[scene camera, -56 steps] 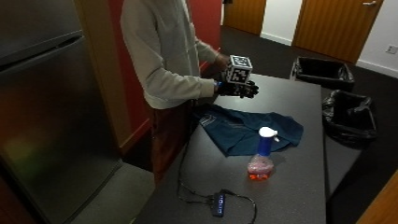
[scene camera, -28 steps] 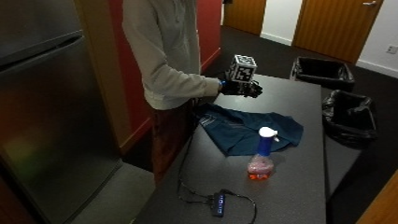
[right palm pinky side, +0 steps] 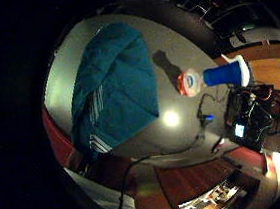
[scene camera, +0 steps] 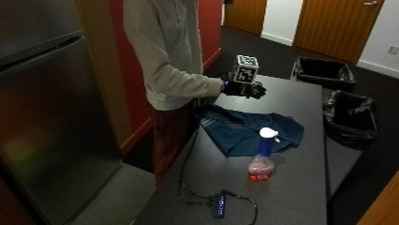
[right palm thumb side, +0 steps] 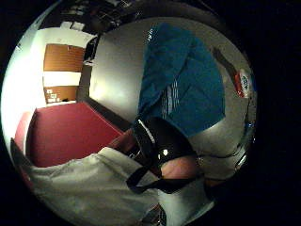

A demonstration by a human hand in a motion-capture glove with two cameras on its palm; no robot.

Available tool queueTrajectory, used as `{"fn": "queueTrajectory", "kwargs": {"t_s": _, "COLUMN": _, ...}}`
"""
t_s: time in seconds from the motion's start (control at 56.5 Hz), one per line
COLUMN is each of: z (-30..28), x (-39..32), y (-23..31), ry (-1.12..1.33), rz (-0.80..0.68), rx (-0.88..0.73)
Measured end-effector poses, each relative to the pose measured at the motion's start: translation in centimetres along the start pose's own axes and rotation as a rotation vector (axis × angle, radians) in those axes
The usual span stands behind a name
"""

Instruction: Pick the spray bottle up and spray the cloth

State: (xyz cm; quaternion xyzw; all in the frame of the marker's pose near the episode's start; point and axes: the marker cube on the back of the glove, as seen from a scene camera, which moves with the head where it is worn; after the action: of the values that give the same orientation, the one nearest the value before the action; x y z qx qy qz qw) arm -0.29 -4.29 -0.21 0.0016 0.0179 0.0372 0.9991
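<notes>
Black-gloved right hand (scene camera: 244, 89) has drifted slightly outward above the crumpled teal cloth (scene camera: 249, 130), fingers loosely curled on nothing. Clear spray bottle with blue neck (scene camera: 262, 156) stands untouched just beyond the cloth; reaching remains.

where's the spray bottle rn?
In the outside view the spray bottle stands upright on the grey table, just off the near edge of the blue cloth, untouched; the gloved right hand hovers beyond the cloth.
</notes>
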Motion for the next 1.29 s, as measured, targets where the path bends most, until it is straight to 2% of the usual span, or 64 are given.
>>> {"fn": "queueTrajectory", "kwargs": {"t_s": 0.815, "z": 0.6, "x": 1.4, "y": -0.3, "ry": -0.032, "rz": 0.116, "rx": 0.07}}
{"fn": "queueTrajectory", "kwargs": {"t_s": 1.293, "z": 0.4, "x": 4.6, "y": 2.9, "ry": -0.069, "rz": 0.163, "rx": 0.133}}
